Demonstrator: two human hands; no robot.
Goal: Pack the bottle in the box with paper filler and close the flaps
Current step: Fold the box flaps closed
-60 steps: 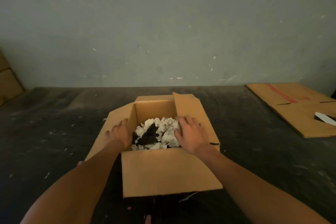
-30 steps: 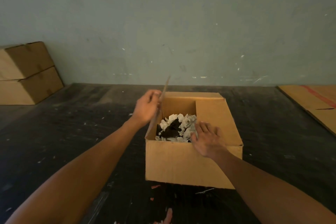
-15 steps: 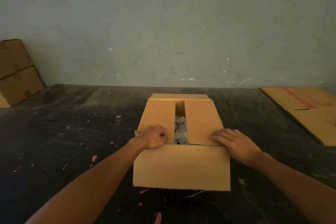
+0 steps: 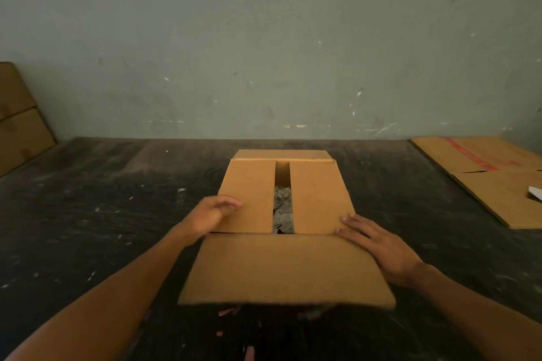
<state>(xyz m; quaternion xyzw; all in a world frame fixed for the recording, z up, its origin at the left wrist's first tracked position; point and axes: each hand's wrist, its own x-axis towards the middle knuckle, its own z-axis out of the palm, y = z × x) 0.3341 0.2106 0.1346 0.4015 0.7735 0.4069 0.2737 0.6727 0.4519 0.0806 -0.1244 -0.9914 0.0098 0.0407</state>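
Observation:
A brown cardboard box stands on the dark floor in front of me. Its left and right flaps lie folded down, leaving a narrow gap where crumpled paper filler shows. The bottle is hidden inside. The near flap sticks out toward me, raised off the front wall. My left hand hovers at the left flap's near corner, fingers curled and blurred. My right hand lies flat on the right end of the near flap, fingertips at the right flap's corner. The far flap is open at the back.
Two stacked closed cartons stand at the far left against the wall. A flattened cardboard sheet with a red stripe lies on the floor at the right, with a white object on it. Paper scraps dot the dark floor.
Both side flaps were folded down over the filler. Since half a second ago the near flap has swung up and outward, my left hand has loosened from the left flap, and my right hand slid onto the near flap.

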